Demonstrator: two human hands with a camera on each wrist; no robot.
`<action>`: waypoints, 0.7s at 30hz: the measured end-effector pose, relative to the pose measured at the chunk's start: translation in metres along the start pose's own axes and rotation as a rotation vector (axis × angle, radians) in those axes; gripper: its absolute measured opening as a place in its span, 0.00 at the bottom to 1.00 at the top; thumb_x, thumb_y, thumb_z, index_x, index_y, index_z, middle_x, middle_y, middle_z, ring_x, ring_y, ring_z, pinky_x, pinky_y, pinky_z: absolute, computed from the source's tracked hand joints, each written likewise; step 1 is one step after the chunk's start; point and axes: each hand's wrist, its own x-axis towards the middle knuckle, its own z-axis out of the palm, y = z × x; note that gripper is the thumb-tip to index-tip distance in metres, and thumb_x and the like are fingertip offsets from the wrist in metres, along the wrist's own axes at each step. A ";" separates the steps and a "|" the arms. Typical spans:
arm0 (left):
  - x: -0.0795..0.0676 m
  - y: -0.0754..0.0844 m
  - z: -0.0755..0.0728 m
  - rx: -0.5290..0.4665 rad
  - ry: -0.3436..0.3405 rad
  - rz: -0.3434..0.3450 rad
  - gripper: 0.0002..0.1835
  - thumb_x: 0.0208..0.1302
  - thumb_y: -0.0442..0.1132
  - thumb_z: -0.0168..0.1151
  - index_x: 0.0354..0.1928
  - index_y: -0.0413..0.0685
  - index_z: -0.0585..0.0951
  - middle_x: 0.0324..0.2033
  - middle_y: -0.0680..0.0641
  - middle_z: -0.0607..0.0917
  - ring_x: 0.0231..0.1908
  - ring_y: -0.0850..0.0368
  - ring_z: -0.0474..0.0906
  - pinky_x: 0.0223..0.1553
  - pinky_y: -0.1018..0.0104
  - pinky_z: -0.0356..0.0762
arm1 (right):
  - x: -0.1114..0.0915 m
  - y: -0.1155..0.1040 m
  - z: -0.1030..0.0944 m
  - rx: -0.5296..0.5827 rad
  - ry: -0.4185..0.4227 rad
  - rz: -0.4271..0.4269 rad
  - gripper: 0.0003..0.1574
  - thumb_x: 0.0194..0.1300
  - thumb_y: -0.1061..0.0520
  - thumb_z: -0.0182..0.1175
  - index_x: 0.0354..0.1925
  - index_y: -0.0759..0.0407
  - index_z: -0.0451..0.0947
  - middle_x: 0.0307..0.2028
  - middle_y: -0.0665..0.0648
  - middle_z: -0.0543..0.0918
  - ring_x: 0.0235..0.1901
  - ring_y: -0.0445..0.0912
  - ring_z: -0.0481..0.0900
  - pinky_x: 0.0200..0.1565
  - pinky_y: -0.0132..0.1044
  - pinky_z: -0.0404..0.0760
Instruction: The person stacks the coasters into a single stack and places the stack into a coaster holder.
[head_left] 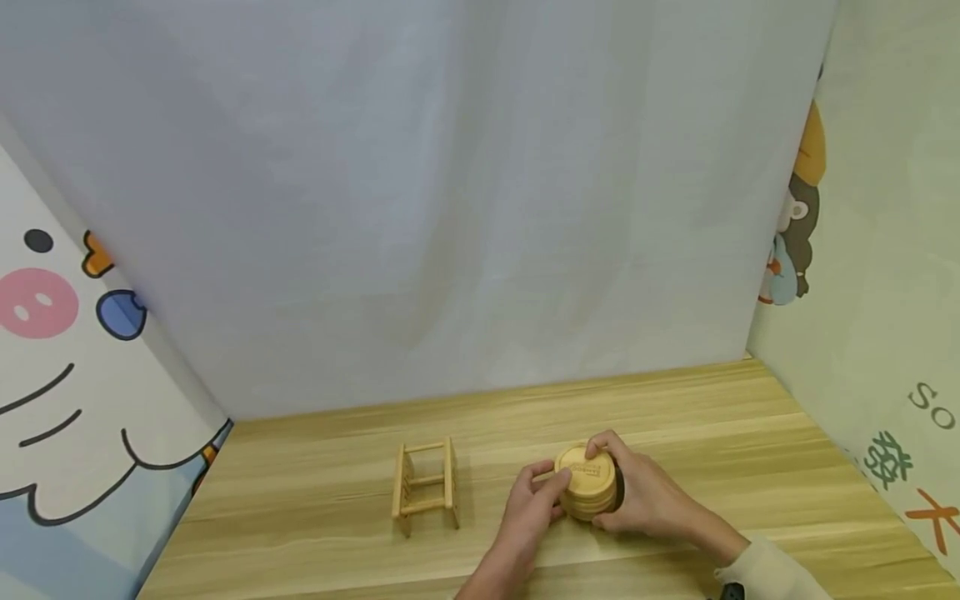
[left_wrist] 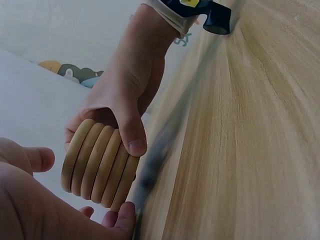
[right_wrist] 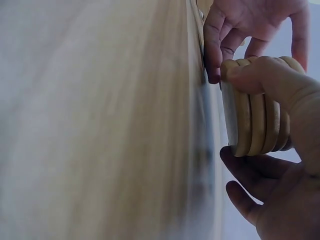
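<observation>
A stack of several round wooden coasters stands right of the table's middle, its top one bearing printed lettering. From the right side my right hand grips the stack, thumb on the near side and fingers round the far side. My left hand is at the stack's left, its fingers loosely extended. In the left wrist view, the left fingertips are right at the lowest coaster, while the thumb stands apart from the stack. The pale underside of the stack shows in the right wrist view, close over the table.
To the left of the hands, a small wooden rack with upright sides and crossbars stands on the wood-grain table. A pale curtain hangs behind, and printed cartoon panels flank the table on both sides.
</observation>
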 end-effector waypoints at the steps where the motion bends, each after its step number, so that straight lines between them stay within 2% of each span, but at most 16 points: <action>1: 0.000 0.000 0.000 -0.010 -0.002 -0.004 0.35 0.80 0.48 0.67 0.74 0.30 0.69 0.60 0.33 0.83 0.54 0.50 0.85 0.59 0.50 0.86 | 0.000 -0.001 0.000 -0.002 0.000 -0.004 0.52 0.46 0.61 0.89 0.59 0.46 0.65 0.53 0.56 0.86 0.50 0.46 0.85 0.50 0.39 0.83; 9: 0.000 -0.001 -0.001 -0.056 -0.027 -0.026 0.39 0.79 0.49 0.68 0.77 0.29 0.63 0.59 0.33 0.79 0.56 0.46 0.84 0.61 0.45 0.86 | 0.001 -0.009 0.002 -0.013 0.019 -0.041 0.53 0.41 0.63 0.89 0.59 0.46 0.67 0.50 0.52 0.86 0.46 0.42 0.83 0.47 0.37 0.82; 21: -0.003 0.001 -0.003 -0.099 -0.023 -0.020 0.41 0.78 0.43 0.67 0.79 0.28 0.59 0.56 0.34 0.77 0.54 0.46 0.85 0.57 0.50 0.89 | 0.000 -0.022 0.002 -0.030 0.031 -0.071 0.54 0.40 0.64 0.89 0.59 0.47 0.67 0.51 0.52 0.87 0.47 0.42 0.83 0.47 0.36 0.82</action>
